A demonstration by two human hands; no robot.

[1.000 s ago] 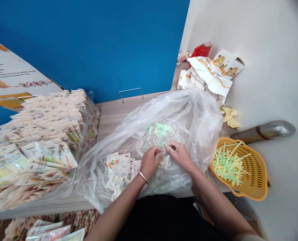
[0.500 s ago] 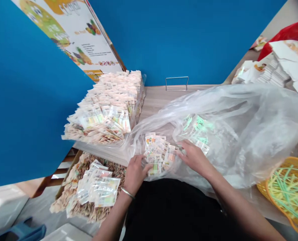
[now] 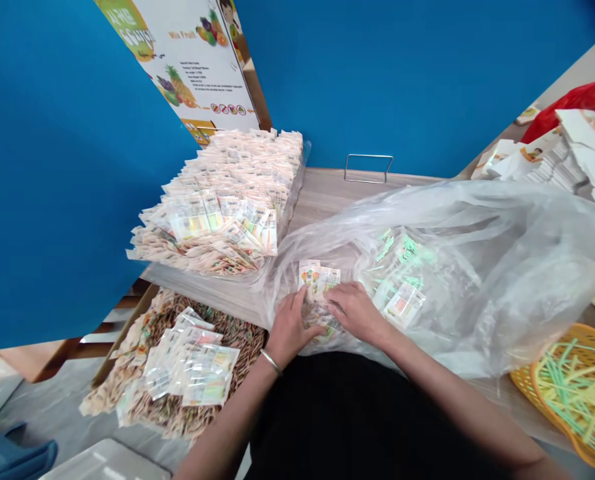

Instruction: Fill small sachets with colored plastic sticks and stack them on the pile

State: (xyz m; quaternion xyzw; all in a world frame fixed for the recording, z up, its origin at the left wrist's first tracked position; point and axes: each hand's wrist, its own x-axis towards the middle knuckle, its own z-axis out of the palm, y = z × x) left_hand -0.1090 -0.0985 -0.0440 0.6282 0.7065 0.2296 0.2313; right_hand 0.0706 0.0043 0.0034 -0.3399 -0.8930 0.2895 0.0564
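Observation:
A loose pile of small printed packets (image 3: 319, 275) lies on clear plastic film in front of me, between my hands. My left hand (image 3: 292, 325) rests against the pile's left side, thumb and fingers apart. From the right, my right hand (image 3: 353, 308) reaches over the packets with its fingers bent onto them; the fingertips are partly hidden. One separate packet (image 3: 405, 305) lies beside my right wrist on the big clear plastic bag (image 3: 532, 267). Pale green sticks (image 3: 407, 248) show at the bag's left part.
A dense stack of packets (image 3: 242, 173) stands at the back left. Below it, a box of packed packets (image 3: 247, 333) has loose packets (image 3: 197, 367) on top. An orange basket (image 3: 530, 373) holds green and yellow sticks. A blue partition (image 3: 402, 80) with a wire stand (image 3: 368, 168) closes the back.
My right hand has moved left onto the pile, closer to my left hand. Its fingers are now bent over the packets, and the separate packet beside my wrist shows more fully.

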